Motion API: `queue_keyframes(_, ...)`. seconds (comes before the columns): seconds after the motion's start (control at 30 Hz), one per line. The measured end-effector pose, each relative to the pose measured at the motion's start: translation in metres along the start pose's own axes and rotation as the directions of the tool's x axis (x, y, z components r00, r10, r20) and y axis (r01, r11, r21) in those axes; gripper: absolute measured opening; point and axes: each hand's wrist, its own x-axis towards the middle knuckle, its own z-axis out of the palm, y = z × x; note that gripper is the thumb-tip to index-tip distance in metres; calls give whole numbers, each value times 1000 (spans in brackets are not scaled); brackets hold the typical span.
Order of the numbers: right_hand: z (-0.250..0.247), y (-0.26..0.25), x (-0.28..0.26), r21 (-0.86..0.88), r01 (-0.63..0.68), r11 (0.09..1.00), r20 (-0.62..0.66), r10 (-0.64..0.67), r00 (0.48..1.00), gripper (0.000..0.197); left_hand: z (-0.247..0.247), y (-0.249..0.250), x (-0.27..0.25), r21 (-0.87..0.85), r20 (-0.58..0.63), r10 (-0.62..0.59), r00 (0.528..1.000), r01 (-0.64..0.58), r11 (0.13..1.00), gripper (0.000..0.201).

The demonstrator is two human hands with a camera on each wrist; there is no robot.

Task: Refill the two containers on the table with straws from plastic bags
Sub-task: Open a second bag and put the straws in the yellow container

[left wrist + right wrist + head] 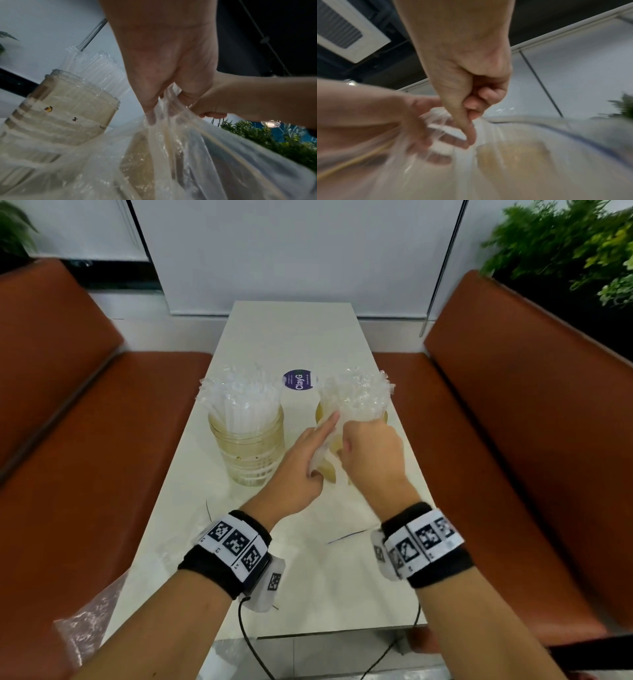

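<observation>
Two clear jars stand on the white table [291,337]. The left jar [248,451] [68,115] holds clear wrapped straws [239,395] [96,70]. At the right jar [385,416] [510,155], mostly hidden behind my hands, a bundle of straws [356,392] stands upright inside a clear plastic bag [171,148] [436,169]. My left hand [301,460] [163,81] pinches the bag's film, its index finger stretched out along the bundle. My right hand [370,450] [471,94] grips the same film in a fist, close beside the left hand.
A round purple sticker [298,381] lies between the jars at the back. Orange benches [85,440] [513,440] flank the table. A crumpled clear bag [89,618] lies on the left bench near me. A thin dark strip [346,535] lies on the table near my right wrist.
</observation>
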Motion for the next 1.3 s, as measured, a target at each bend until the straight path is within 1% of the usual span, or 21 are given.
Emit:
queue_keyframes(0.03,8,-7,-6,-7,-2,1000,-22,2,1000,9,2,0,0,-6,4,-18,1000,18,1000,106)
queue_keyframes(0.07,17,-12,-11,11,5,1000,-3,-5,1000,13,4,1,0,-15,12,-28,1000,28,1000,108)
queue_keyframes(0.17,45,-22,-21,28,-4,1000,192,-2,981,9,9,3,0,-54,54,-34,998,37,998,113)
queue_keyframes(0.2,53,-22,-21,26,-26,999,255,19,967,9,9,5,-1,-57,64,-36,997,40,998,112)
queue_keyframes(0.27,66,-18,-16,-19,-74,997,401,76,913,12,10,10,-5,-39,71,-21,997,24,999,110)
queue_keyframes(0.33,75,-14,-14,-100,-55,993,494,97,864,18,12,16,-8,-11,74,10,997,-10,1000,109)
queue_keyframes(0.47,85,-12,-11,-145,-36,989,560,112,821,14,11,11,-12,63,98,42,994,-48,997,112)
queue_keyframes(0.53,84,-10,-8,-104,-99,990,578,141,803,8,9,3,-15,104,110,27,994,-39,994,115)
queue_keyframes(0.6,75,-9,-5,-13,-183,983,611,153,777,13,7,-8,-17,97,107,25,994,-35,995,116)
queue_keyframes(0.63,68,-9,-5,24,-200,979,616,143,774,10,6,-13,-17,81,99,19,995,-27,996,116)
queue_keyframes(0.67,57,-9,-5,41,-188,981,615,123,779,6,6,-18,-17,68,88,7,996,-13,998,115)
queue_keyframes(0.7,45,-9,-6,41,-157,987,606,100,789,8,5,-21,-16,55,78,-2,997,-3,998,114)
queue_keyframes(0.77,15,-8,-11,-26,-70,997,577,72,813,19,4,-24,-15,15,58,-2,998,1,1000,110)
queue_keyframes(0.9,-46,-3,-12,-160,37,986,497,48,866,22,4,-23,-9,-9,-25,-9,1000,9,1000,98)
queue_keyframes(0.97,-72,1,-7,-200,92,976,423,2,906,27,6,-23,-2,-10,-74,-10,997,10,1000,89)
queue_keyframes(1.03,-95,2,-1,-231,120,966,323,-40,945,30,9,-24,3,-59,-104,-34,994,28,998,82)
queue_keyframes(1.1,-114,4,8,-205,118,972,209,-74,975,26,11,-26,5,-85,-115,-48,992,38,996,78)
queue_keyframes(1.17,-127,7,18,-27,100,995,78,-98,992,26,14,-26,5,-92,-106,-40,994,30,995,76)
queue_keyframes(1.2,-130,9,22,136,95,986,4,-96,995,30,16,-26,6,-94,-98,-31,995,22,995,74)
queue_keyframes(1.27,-131,10,30,465,151,872,-202,-62,977,38,18,-25,7,-94,-72,-24,997,17,995,73)
queue_keyframes(1.3,-130,10,36,529,218,820,-347,-25,938,39,19,-24,7,-89,-61,-31,998,26,996,72)
